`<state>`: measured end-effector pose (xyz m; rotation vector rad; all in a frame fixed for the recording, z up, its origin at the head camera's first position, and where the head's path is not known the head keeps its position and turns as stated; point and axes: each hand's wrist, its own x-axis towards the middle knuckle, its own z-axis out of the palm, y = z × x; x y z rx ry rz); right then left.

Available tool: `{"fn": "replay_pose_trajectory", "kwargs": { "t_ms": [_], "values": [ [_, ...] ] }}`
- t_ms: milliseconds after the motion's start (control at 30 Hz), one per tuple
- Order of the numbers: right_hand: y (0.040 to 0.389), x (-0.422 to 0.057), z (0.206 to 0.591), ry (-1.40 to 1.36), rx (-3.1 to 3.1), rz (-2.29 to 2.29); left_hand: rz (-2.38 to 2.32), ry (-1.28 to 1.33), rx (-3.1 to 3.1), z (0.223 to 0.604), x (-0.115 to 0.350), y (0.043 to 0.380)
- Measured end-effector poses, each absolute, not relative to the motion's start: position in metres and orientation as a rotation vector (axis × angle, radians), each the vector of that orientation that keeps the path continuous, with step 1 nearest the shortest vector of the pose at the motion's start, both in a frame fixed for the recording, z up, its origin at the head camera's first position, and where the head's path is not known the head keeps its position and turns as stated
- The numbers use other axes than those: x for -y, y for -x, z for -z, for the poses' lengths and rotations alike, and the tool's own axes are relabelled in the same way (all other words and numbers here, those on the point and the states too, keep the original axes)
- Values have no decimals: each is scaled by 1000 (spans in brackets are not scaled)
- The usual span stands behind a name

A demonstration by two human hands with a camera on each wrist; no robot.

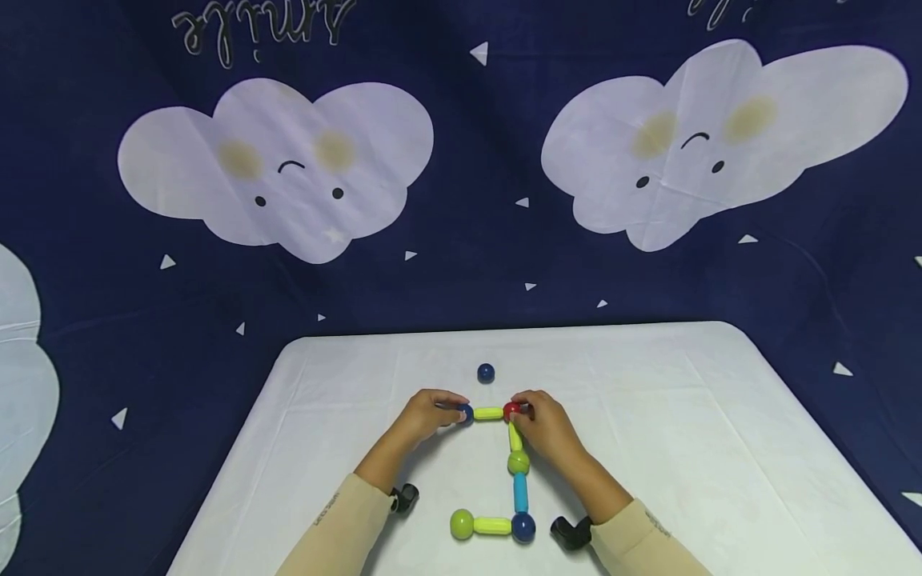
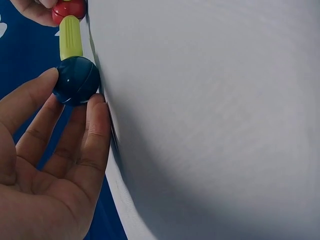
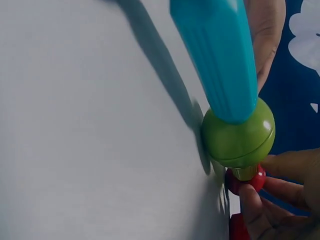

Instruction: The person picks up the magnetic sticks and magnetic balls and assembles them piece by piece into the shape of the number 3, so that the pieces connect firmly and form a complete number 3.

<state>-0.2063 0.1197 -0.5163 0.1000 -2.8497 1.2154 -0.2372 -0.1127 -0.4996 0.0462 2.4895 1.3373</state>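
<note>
My left hand (image 1: 423, 418) pinches a dark blue ball (image 2: 77, 82) between thumb and fingers. Opposite it, my right hand (image 1: 549, 426) grips a red ball (image 1: 511, 410). A yellow-green magnetic rod (image 1: 489, 414) joins these two balls. From the red ball another yellow-green rod (image 1: 515, 437) leads to a green ball (image 1: 518, 462), then a light blue rod (image 3: 222, 65) runs to a second dark blue ball (image 1: 523, 527). One more yellow-green rod (image 1: 493, 526) connects that ball to a green ball (image 1: 462, 524) at the near left.
A loose dark blue ball (image 1: 486, 373) lies on the white table (image 1: 648, 416) beyond the hands. Behind the table hangs a navy cloth (image 1: 475, 160) with printed clouds. Black wrist cameras (image 1: 571, 534) sit near both sleeves.
</note>
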Motion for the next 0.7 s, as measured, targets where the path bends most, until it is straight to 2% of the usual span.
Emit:
{"fn": "replay_pose_trajectory", "kwargs": {
  "t_ms": [400, 700],
  "values": [
    [161, -123, 512, -104, 2965, -1281, -1347, -61, -2479, 499, 112, 237],
    [150, -128, 513, -147, 3019, -1345, -1375, -72, -2442, 500, 110, 236]
  ]
}}
